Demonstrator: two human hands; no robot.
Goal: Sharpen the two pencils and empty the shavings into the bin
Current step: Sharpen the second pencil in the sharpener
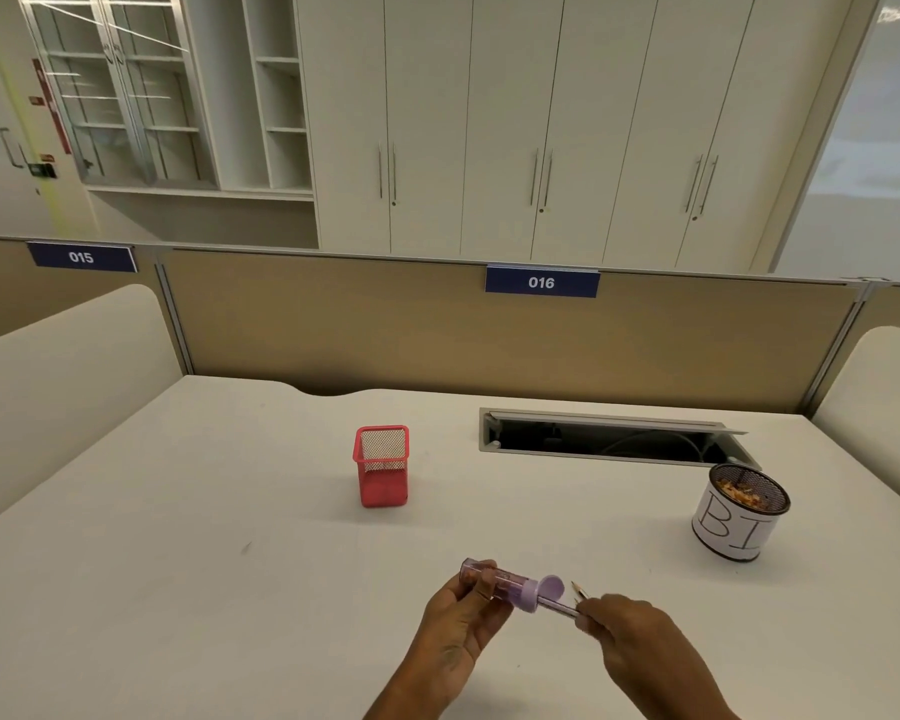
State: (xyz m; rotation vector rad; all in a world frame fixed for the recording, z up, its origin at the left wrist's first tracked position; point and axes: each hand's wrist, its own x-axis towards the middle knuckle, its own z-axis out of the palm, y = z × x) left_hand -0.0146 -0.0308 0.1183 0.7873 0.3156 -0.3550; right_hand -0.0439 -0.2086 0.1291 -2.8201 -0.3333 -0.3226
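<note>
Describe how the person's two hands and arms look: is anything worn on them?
Both are bare. The left hand and right hand show no gloves, rings or watch, and no sleeves cover the forearms as far as the picture's edge. A faint dark marking sits near the left wrist; it is too blurred to identify.

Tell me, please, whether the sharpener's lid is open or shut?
Open: the sharpener's round lilac lid is flipped aside, with a pencil in the hole.

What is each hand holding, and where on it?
Left hand grips the purple sharpener by its clear barrel; right hand holds two pencils near their tips.
</note>
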